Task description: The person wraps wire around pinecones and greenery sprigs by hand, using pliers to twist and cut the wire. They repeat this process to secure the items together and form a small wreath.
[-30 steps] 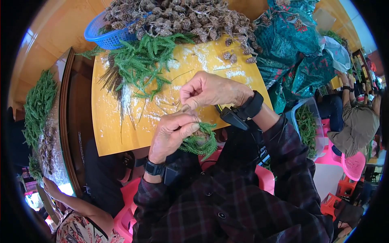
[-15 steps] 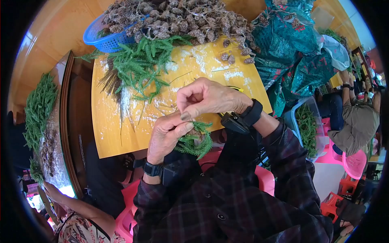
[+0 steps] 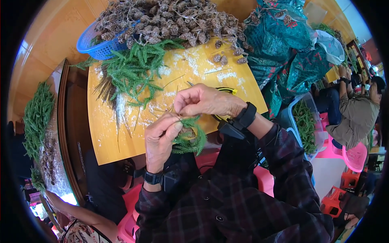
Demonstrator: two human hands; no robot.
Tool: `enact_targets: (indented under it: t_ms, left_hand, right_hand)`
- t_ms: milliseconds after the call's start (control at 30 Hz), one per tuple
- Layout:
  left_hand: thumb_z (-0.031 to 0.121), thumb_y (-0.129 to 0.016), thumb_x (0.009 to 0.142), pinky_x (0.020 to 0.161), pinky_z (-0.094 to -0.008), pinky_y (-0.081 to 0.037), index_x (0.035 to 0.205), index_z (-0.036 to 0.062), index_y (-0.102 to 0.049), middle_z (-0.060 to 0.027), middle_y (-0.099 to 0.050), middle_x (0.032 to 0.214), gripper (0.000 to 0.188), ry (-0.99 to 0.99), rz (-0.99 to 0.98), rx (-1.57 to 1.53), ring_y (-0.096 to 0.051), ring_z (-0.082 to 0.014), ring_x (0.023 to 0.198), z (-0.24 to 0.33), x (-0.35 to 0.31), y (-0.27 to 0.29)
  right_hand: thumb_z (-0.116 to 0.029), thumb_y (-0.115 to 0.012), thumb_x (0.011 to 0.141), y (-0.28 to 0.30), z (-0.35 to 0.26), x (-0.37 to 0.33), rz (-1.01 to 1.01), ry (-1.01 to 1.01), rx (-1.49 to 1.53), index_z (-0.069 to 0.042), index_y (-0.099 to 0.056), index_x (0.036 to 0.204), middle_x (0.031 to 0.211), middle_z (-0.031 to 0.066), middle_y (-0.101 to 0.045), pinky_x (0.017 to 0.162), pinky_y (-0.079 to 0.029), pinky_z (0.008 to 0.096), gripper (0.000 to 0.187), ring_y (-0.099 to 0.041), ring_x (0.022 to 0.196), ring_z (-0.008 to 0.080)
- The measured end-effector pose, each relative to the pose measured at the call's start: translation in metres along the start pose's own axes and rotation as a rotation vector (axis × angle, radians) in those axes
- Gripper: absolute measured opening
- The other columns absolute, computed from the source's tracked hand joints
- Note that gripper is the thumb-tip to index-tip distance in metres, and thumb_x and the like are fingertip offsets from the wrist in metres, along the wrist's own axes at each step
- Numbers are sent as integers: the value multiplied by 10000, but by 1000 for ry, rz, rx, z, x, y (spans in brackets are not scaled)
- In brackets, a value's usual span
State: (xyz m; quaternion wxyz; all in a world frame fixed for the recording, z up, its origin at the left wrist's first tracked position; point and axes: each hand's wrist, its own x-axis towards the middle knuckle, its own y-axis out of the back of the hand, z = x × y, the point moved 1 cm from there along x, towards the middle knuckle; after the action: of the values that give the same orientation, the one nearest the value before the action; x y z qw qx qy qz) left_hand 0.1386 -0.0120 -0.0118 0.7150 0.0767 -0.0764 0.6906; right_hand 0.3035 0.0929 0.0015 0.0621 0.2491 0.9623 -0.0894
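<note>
My left hand (image 3: pixel 159 137) grips a small ring of green artificial pine sprigs (image 3: pixel 198 139) between thumb and fingers, over the table's near edge. A brown pine cone (image 3: pixel 186 133) shows partly inside the ring. Close above, my right hand (image 3: pixel 206 100) is pinched, thumb against fingers, at the top of the ring by the left fingertips; what it holds is too small to make out. Just beyond my right wrist lies a tool with yellow-and-black handles (image 3: pixel 227 90), partly covered by the hand and wrist.
Green pine sprigs (image 3: pixel 139 67) with brown stems lie on the yellow table (image 3: pixel 106 141), dusted white. Behind them are a pine cone heap (image 3: pixel 174 24) and a blue basket (image 3: pixel 97 50). Teal bags (image 3: pixel 279 48) and a bin of greenery (image 3: pixel 304 125) stand right. Other people sit on both sides.
Both hands stay together at the ring; the right fingertips have come down closer to the left ones. The ring has shifted slightly left and turned. More of the yellow-and-black tool shows.
</note>
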Motion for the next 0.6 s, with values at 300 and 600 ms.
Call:
enact_targets:
  t_ms: [300, 600]
  left_hand:
    - [31, -624, 842, 682, -248, -425, 896, -38, -615, -35, -586, 777, 88, 66, -8, 9, -532, -115, 741, 4, -1, 4]
    - [68, -621, 860, 669, -226, -418, 925, -28, -623, -25, -590, 765, 116, 67, -54, 138, -517, -96, 702, -1, 4, 1]
  right_hand:
    - [-109, -585, 886, -10, -19, -10, 33, 186, -272, -37, -586, 864, 717, -58, -531, 588, -381, 210, 75, -457, 661, 28]
    - [-149, -613, 849, -14, -28, -8, 100, 286, -693, -21, -546, 747, 534, 42, -449, 464, -336, 297, 177, -390, 475, 121]
